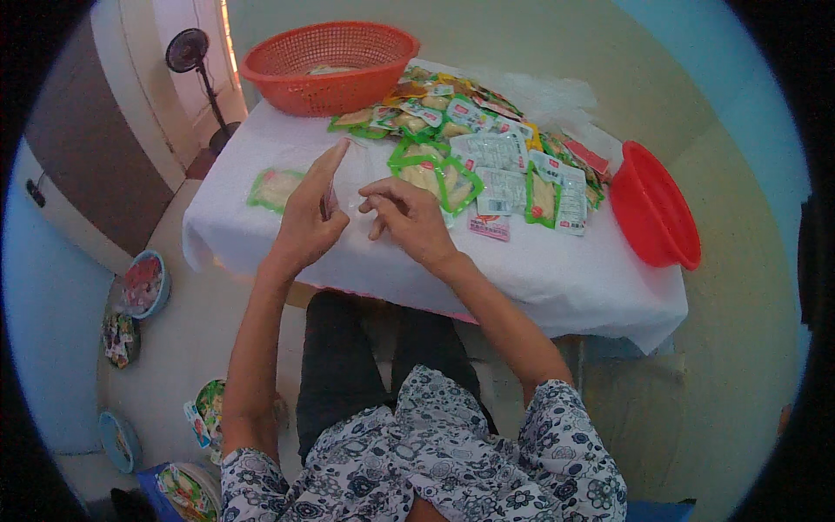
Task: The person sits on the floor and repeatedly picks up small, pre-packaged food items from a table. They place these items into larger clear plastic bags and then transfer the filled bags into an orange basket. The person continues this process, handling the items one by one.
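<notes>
My left hand (310,212) is raised over the white tablecloth (261,137), fingers extended and thumb apart, with nothing visible in it. Partly behind it lies a green-edged clear food packet (271,186) with pale contents. My right hand (414,218) hovers to its right, fingers half curled and apart; I see nothing held there. Just beyond the right hand are green-edged vacuum packets (427,163), overlapping. Packets showing white printed backs (501,190) lie farther right, beside a small pink printed packet (489,227).
An orange-red plastic colander (329,81) stands at the table's back left. Beside it is a heap of mixed food packets (450,104). A red plastic basin (652,209) leans at the right edge. On the floor, left, are a blue basin (153,293) and a fan (188,50).
</notes>
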A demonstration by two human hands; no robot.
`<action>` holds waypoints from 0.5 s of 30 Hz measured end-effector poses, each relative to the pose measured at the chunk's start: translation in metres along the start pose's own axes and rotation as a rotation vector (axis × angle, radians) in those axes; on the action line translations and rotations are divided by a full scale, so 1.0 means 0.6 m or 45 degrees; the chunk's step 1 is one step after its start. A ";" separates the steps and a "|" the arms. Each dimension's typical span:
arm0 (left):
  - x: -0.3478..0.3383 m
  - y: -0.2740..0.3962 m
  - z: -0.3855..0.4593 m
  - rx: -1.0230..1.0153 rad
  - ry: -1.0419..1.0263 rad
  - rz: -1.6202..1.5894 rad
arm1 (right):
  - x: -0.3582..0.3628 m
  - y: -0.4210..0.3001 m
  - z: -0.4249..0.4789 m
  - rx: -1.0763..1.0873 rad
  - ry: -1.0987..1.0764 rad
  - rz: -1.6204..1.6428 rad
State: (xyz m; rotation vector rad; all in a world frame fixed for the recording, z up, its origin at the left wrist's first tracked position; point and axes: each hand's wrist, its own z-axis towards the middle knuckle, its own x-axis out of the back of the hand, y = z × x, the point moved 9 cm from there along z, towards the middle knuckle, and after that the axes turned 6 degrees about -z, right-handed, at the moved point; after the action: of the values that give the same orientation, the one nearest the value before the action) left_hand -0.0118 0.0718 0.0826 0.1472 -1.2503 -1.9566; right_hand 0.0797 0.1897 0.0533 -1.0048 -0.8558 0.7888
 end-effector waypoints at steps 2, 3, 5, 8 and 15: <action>-0.011 -0.008 0.000 -0.034 0.023 0.082 | 0.042 0.005 -0.005 -0.010 0.042 -0.039; -0.015 -0.028 -0.001 -0.064 0.033 0.168 | 0.070 -0.002 -0.006 0.011 0.116 -0.112; -0.020 -0.037 0.004 -0.087 0.032 0.228 | 0.130 -0.012 -0.002 0.050 0.269 -0.261; -0.026 -0.023 0.006 -0.033 0.006 0.160 | 0.237 -0.017 0.011 0.202 0.511 -0.695; -0.017 -0.026 0.010 -0.031 -0.011 0.088 | 0.312 -0.051 0.090 0.477 0.766 -1.651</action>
State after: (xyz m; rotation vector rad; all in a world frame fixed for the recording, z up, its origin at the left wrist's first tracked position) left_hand -0.0162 0.0861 0.0702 0.0818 -1.2212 -1.9141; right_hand 0.1208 0.3617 0.1404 -0.1688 -0.6081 -0.4507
